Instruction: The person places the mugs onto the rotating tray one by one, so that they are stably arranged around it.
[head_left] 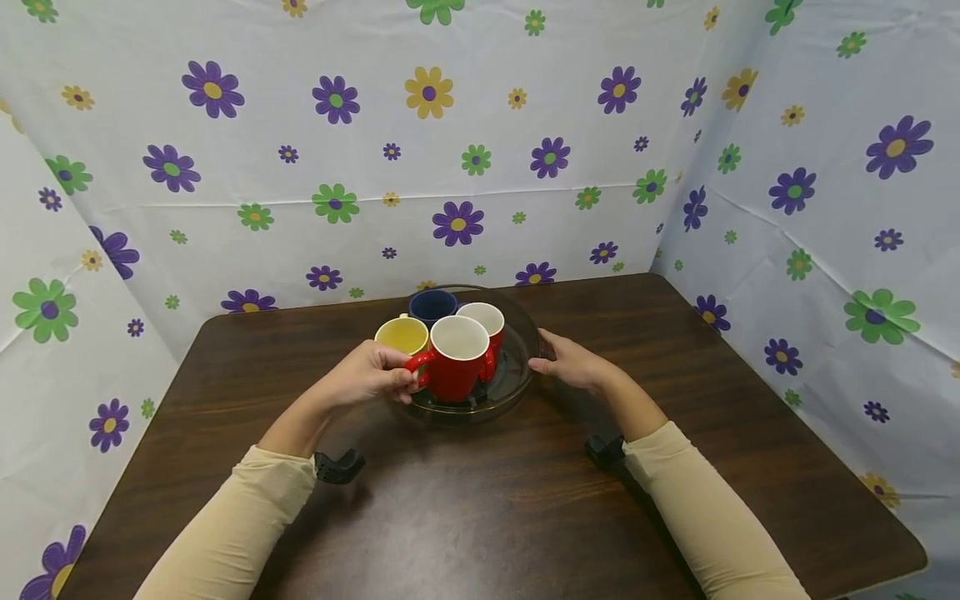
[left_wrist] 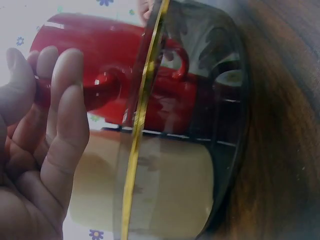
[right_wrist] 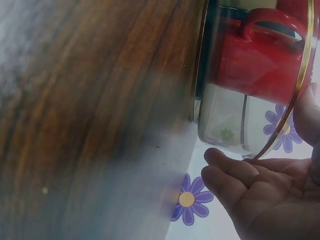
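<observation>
My left hand [head_left: 375, 375] pinches the handle of the front red mug [head_left: 453, 379], which has a white inside. The mug's lower part shows through the clear wall of a round gold-rimmed tray [left_wrist: 136, 150] in the left wrist view. A second red mug [head_left: 483, 317] stands behind it, overlapped by the front one. To its left is a yellow mug [head_left: 402, 336], and at the back a dark blue mug [head_left: 432, 307]. At the tray's right side rests my right hand [head_left: 573, 362], thumb by the rim and fingers loosely extended along the outer wall.
The tray stands toward the back of a dark brown wooden table [head_left: 480, 500]. A white flower-patterned cloth [head_left: 420, 167] hangs behind and along the sides. Black wrist cameras [head_left: 339, 467] sit below each hand, by the sleeves.
</observation>
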